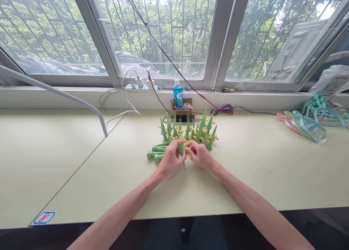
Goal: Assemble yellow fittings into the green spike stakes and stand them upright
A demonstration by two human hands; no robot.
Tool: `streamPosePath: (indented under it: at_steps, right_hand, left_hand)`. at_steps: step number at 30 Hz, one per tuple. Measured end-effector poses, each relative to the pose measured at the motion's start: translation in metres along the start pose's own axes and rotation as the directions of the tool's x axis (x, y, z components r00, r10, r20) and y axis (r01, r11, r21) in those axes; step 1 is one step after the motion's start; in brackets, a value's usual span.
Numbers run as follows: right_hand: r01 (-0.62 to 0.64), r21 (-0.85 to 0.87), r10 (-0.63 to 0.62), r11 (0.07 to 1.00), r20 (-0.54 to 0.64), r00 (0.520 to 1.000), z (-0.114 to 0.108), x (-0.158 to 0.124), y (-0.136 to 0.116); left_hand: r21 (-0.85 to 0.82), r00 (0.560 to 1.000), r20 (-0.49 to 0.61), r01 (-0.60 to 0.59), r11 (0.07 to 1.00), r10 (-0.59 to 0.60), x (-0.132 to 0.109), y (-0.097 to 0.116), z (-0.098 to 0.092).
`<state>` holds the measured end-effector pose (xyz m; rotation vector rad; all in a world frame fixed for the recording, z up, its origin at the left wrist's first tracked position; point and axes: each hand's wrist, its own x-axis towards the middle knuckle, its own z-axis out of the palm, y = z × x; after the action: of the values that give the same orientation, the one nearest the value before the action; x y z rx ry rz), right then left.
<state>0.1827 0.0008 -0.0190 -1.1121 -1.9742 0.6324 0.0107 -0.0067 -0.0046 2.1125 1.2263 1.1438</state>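
Note:
My left hand [171, 157] is closed around a green plastic watering spike [180, 146], its thin tip pointing down toward me. Close on the right, my right hand [201, 155] pinches a small yellow valve [187, 149] against the side of that spike; whether it sits in the spike I cannot tell. Just left of my left hand, several green spikes [155, 154] lie on their sides. Beyond both hands, more green spikes [209, 124] stand point up, with yellow valves on them. Loose yellow pieces [174, 137] lie among them, partly hidden by my fingers.
Behind the spikes, a small cardboard box [188, 112] stands near a blue drink bottle [178, 95]. A coiled red and blue cable [225, 109] lies at the table's back. Bagged pink and green items [305, 124] rest at right. A white curved tube [68, 91] crosses the left side.

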Motion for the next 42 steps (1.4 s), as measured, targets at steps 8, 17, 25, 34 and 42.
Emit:
streamPosePath:
  at_steps: [8,17,25,34,42]
  right_hand:
    - [0.032,-0.030,-0.031,0.999,0.020,0.999,-0.0010,0.0019,0.0017]
    - [0.029,-0.087,-0.028,0.996,0.004,1.000,-0.0006,0.0031,0.0048]
    - [0.034,-0.009,-0.034,0.999,-0.003,0.999,0.0003,0.0003,0.0003]
    - [0.038,0.059,-0.038,0.997,-0.005,0.999,0.0006,0.0010,0.0020]
    - [0.036,0.035,-0.036,0.999,0.023,0.999,-0.0013,0.0019,0.0027]
  left_hand:
    - [-0.012,0.998,0.055,-0.021,1.000,0.022,-0.0008,-0.0019,-0.0016]
    - [-0.018,0.997,0.069,-0.029,0.999,0.031,-0.0011,-0.0020,-0.0020]
    - [0.001,1.000,0.011,0.006,1.000,-0.006,0.0004,-0.0009,-0.0012]
    - [-0.003,1.000,0.008,-0.002,1.000,0.002,0.0002,-0.0015,-0.0005]
    - [-0.017,0.999,0.030,-0.012,1.000,0.013,-0.0002,-0.0022,-0.0012]
